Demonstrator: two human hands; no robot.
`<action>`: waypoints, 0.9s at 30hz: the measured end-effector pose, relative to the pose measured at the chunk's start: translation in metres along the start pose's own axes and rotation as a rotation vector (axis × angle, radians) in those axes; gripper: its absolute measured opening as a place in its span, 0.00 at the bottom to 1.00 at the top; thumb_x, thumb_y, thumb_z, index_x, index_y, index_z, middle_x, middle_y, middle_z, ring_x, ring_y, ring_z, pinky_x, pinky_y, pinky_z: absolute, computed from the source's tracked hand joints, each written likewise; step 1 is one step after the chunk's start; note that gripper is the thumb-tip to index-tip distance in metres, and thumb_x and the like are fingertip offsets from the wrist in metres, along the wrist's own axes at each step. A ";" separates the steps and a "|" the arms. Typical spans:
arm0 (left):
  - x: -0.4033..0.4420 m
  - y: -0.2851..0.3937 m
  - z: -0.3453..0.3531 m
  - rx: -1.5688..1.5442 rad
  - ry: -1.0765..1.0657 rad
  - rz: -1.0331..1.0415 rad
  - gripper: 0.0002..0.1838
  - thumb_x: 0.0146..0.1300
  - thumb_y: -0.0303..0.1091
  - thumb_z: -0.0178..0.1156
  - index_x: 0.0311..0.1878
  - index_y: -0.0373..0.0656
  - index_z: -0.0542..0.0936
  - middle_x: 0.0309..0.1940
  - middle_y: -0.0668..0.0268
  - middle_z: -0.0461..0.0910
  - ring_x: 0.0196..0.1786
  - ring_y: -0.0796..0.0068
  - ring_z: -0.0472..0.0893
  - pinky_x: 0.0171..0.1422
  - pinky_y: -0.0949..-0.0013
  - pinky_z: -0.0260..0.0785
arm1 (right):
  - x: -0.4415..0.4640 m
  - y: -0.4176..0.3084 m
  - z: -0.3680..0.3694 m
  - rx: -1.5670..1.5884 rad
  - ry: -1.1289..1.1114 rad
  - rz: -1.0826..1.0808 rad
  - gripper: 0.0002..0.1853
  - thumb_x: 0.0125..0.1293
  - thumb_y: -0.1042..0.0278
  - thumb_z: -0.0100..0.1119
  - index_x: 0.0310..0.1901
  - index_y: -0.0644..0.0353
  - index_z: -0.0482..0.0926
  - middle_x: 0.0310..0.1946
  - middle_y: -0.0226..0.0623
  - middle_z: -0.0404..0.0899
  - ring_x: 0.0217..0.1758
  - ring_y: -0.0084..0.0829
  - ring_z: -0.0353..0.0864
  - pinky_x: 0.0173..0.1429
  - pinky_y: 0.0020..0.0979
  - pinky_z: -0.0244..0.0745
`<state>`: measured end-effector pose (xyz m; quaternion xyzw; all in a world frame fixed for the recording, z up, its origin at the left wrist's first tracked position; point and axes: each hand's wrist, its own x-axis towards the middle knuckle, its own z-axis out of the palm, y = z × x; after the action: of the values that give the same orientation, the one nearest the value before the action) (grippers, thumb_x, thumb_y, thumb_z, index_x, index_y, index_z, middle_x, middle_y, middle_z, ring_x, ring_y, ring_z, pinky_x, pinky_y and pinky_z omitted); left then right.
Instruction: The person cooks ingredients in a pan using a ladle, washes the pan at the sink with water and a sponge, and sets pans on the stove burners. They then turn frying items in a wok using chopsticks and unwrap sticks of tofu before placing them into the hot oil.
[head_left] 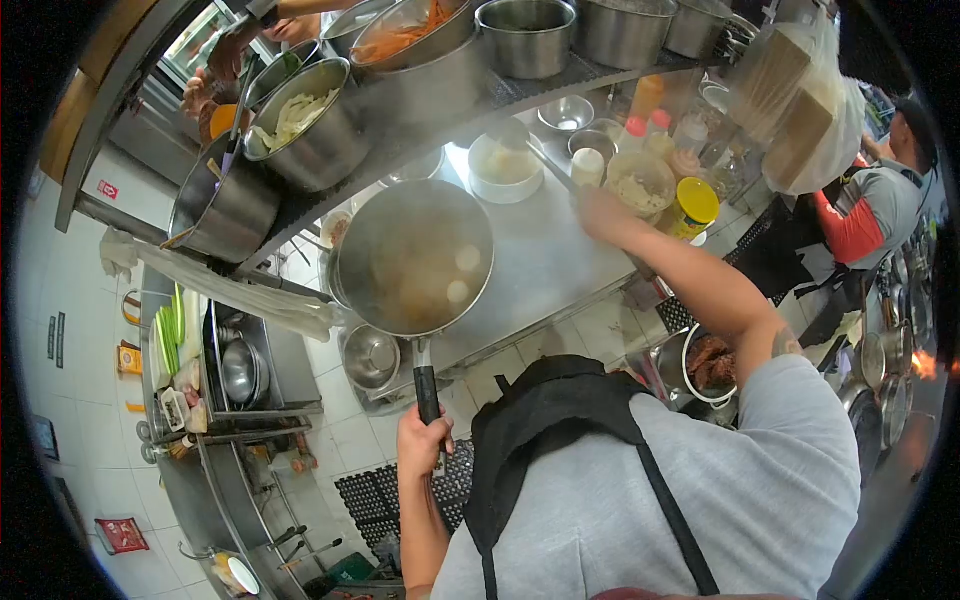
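Honestly, it's all coming down to reach

From the head view, the left hand (pixel 425 437) is curling closed around the saucepan (pixel 408 215)'s black handle (pixel 427 390), probably so the fingers aren't meeting hot metal. The pan is hovering or sitting over the worktop (pixel 560 262), can't tell which, near the white bowl (pixel 505 190). The right hand (pixel 605 216) is gripping a ladle-like utensil (pixel 550 166) that's reaching towards the bowl, its length likely sparing the knuckles.

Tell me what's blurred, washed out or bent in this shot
Head view: the right hand looks smeared, probably by motion; haze softens the pan; glare whitens the counter beside the white bowl; the shelf bows, likely lens distortion; corners go black.
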<state>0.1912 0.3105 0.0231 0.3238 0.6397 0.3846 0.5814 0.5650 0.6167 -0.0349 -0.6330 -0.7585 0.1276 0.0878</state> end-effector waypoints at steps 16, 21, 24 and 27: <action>0.052 -0.013 0.018 0.105 -0.129 0.065 0.08 0.52 0.25 0.61 0.35 0.37 0.73 0.19 0.68 0.72 0.16 0.76 0.72 0.21 0.71 0.64 | -0.146 -0.034 -0.104 0.319 -0.117 -0.021 0.15 0.66 0.61 0.57 0.39 0.69 0.73 0.28 0.58 0.78 0.36 0.58 0.79 0.42 0.51 0.71; 0.067 -0.018 0.030 0.218 -0.167 0.087 0.07 0.53 0.27 0.60 0.33 0.38 0.72 0.17 0.67 0.72 0.16 0.76 0.73 0.21 0.70 0.65 | -0.160 -0.018 -0.101 0.075 -0.076 -0.111 0.15 0.67 0.61 0.56 0.36 0.68 0.72 0.29 0.59 0.78 0.37 0.61 0.77 0.42 0.51 0.72; 0.070 -0.003 0.042 0.329 -0.184 0.093 0.07 0.54 0.29 0.60 0.31 0.38 0.72 0.17 0.67 0.72 0.16 0.75 0.74 0.22 0.69 0.65 | -0.179 -0.010 -0.107 0.092 -0.199 -0.015 0.15 0.68 0.61 0.55 0.37 0.69 0.72 0.30 0.59 0.78 0.37 0.60 0.78 0.43 0.50 0.72; 0.081 -0.002 0.052 0.333 -0.225 0.136 0.08 0.53 0.29 0.59 0.31 0.37 0.71 0.17 0.66 0.72 0.17 0.74 0.75 0.22 0.68 0.65 | -0.198 -0.013 -0.110 0.268 -0.335 0.079 0.16 0.69 0.60 0.54 0.35 0.68 0.72 0.25 0.48 0.77 0.28 0.47 0.79 0.34 0.43 0.74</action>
<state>0.2334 0.3856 -0.0202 0.4987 0.6022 0.2732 0.5604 0.6215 0.4295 0.0795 -0.6149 -0.7133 0.3341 0.0387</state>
